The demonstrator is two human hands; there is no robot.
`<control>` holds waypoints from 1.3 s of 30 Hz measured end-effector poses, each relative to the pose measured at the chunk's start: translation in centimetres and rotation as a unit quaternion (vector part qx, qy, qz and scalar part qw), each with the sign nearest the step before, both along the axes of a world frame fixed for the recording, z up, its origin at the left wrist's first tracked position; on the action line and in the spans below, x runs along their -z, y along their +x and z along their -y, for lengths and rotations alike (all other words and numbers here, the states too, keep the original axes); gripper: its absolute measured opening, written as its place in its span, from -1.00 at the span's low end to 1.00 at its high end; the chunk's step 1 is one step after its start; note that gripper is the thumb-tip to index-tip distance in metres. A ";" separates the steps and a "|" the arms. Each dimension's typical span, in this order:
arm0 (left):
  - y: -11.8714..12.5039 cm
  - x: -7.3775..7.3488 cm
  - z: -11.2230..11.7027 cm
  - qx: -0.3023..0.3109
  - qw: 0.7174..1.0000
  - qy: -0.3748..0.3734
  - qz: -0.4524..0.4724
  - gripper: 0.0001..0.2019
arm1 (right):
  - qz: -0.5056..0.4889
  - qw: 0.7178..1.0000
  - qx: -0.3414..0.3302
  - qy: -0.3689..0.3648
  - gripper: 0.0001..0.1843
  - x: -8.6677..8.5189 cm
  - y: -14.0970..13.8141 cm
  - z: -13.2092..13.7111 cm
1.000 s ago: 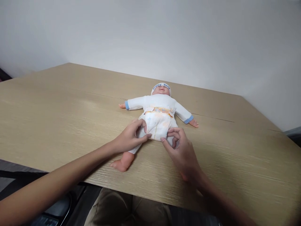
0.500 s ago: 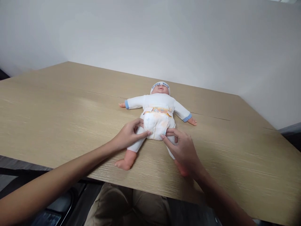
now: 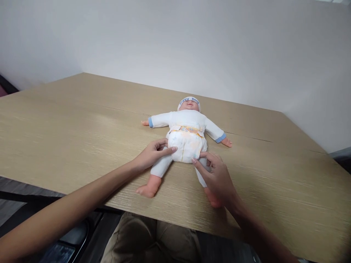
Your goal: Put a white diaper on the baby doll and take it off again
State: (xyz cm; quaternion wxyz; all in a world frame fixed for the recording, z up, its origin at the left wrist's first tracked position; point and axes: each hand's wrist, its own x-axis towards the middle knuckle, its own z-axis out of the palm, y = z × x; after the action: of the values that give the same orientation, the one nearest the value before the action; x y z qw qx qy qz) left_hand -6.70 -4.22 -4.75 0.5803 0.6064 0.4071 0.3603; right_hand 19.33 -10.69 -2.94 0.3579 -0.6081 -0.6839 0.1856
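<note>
A baby doll (image 3: 189,117) in white clothes with blue cuffs lies on its back, head away from me, arms spread and legs apart. Around its hips sits a white diaper (image 3: 185,146) with an orange patterned waistband. My left hand (image 3: 155,154) holds the diaper's edge at the leg on the left, thumb on the front and fingers tucked beside it. At the opposite leg opening, my right hand (image 3: 215,170) pinches the other edge between thumb and fingers. Part of the doll's right-side leg is hidden behind that hand.
The doll rests on a wide wooden table (image 3: 82,135) with a thin seam across it. A pale wall (image 3: 175,47) stands behind the far edge. Below the near edge are my legs in brown trousers (image 3: 150,237) and a dark chair at the lower left.
The view has shifted slightly, so everything sits a little further right. My right hand has moved slightly outward along the diaper's edge; the left thumb lies a little higher.
</note>
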 end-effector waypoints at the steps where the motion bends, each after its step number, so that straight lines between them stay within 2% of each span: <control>1: 0.0 0.0 0.1 -0.006 1.000 -0.001 0.007 -0.54 | 0.008 1.000 0.000 0.015 -0.71 0.1 -0.1 0.1; 4: -0.3 0.0 0.3 -0.015 0.999 -0.003 0.040 -0.60 | 0.039 0.998 0.004 0.053 -0.77 0.0 -0.1 0.7; 7: -1.6 -0.1 0.5 0.015 0.999 -0.007 0.045 -0.62 | 0.062 0.996 -0.021 0.062 -0.73 -0.4 0.7 2.0; 9: -2.9 -0.3 0.2 0.032 0.999 0.011 0.008 -0.59 | 0.075 0.995 -0.044 0.054 -0.67 -0.7 2.0 2.6; 11: -4.3 -0.6 -0.7 0.017 0.996 0.063 -0.068 -0.60 | 0.083 0.995 -0.037 0.051 -0.59 -0.7 4.0 2.3; 13: -5.5 -0.8 -2.6 -0.029 0.973 0.165 -0.161 -0.64 | 0.097 0.993 -0.010 0.073 -0.52 -0.3 6.2 0.5; 15: -6.0 -0.9 -5.3 -0.078 0.921 0.285 -0.255 -0.62 | 0.137 0.983 0.018 0.122 -0.45 0.3 8.3 -2.6; 17: -5.8 -0.9 -8.5 -0.114 0.864 0.365 -0.329 -0.48 | 0.190 0.967 0.044 0.164 -0.35 1.0 9.7 -6.5; 19: -4.7 -0.9 -11.5 -0.132 0.836 0.365 -0.387 -0.28 | 0.218 0.962 0.043 0.160 -0.31 1.4 9.9 -10.3; 21: -3.1 -1.1 -13.6 -0.132 0.836 0.320 -0.426 -0.16 | 0.204 0.971 0.026 0.121 -0.41 1.4 9.1 -13.2; 23: -1.5 -1.5 -14.6 -0.120 0.841 0.267 -0.455 -0.23 | 0.167 0.982 0.034 0.083 -0.54 1.1 7.6 -14.8; 25: -0.5 -2.1 -14.3 -0.105 0.844 0.229 -0.474 -0.38 | 0.132 0.987 0.067 0.063 -0.60 0.6 6.0 -15.1; 27: -0.2 -3.1 -12.7 -0.102 0.846 0.208 -0.480 -0.48 | 0.104 0.988 0.099 0.048 -0.59 0.0 4.9 -14.4; 29: -0.6 -4.5 -9.6 -0.113 0.855 0.205 -0.463 -0.50 | 0.075 0.991 0.106 0.031 -0.55 -0.8 4.6 -12.7; 31: -1.2 -5.9 -4.8 -0.134 0.868 0.209 -0.431 -0.49 | 0.045 0.996 0.079 0.015 -0.52 -1.8 5.0 -10.4; 33: -1.8 -6.7 1.5 -0.151 0.883 0.208 -0.393 -0.52 | 0.024 0.999 0.024 0.004 -0.49 -3.1 5.7 -7.5; 34: -2.1 -6.5 5.2 -0.160 0.896 0.194 -0.365 -0.51 | 0.018 1.000 -0.009 -0.003 -0.47 -3.8 6.0 -5.9; 36: -2.9 -4.9 12.7 -0.140 0.935 0.126 -0.301 -0.50 | 0.010 0.997 -0.074 -0.025 -0.45 -5.1 6.4 -2.2; 39: -4.7 0.2 22.6 -0.079 0.970 -0.003 -0.230 -0.42 | 0.002 0.987 -0.143 -0.076 -0.43 -6.3 6.0 4.0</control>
State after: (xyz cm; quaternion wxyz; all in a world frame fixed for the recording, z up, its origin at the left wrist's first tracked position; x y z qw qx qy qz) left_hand -11.36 -26.79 -4.99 0.4422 0.6372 0.5775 0.2550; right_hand 25.35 -14.69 3.39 0.2793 -0.5298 -0.7483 0.2853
